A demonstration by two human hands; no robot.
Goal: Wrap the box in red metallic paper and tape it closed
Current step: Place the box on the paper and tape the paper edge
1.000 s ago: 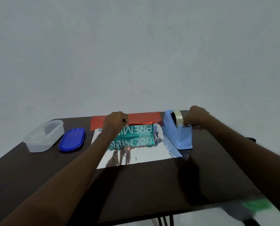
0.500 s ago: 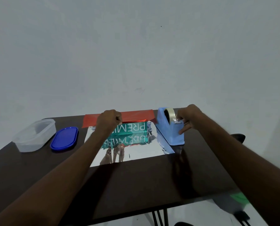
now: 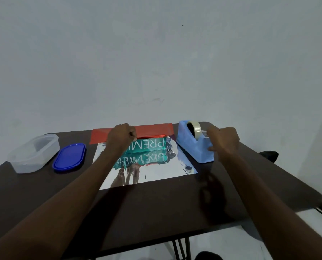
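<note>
A teal box (image 3: 150, 145) printed with white letters lies on the silver inner side of the metallic paper (image 3: 156, 169), which mirrors it. The paper's red side (image 3: 152, 129) is folded over the box's far edge. My left hand (image 3: 121, 137) is curled and holds that red flap down on the box top. A blue tape dispenser (image 3: 194, 147) with a clear tape roll (image 3: 193, 127) stands to the right of the box. My right hand (image 3: 223, 140) grips the dispenser's front end, fingers at the tape end by the cutter.
A clear plastic container (image 3: 32, 152) and its blue lid (image 3: 69, 155) sit at the left of the dark table (image 3: 156, 212). The table's right edge is close to the dispenser. A pale wall rises behind.
My right hand has shifted from the roll's side to the dispenser's front end by the cutter. My left hand has stayed on the red flap.
</note>
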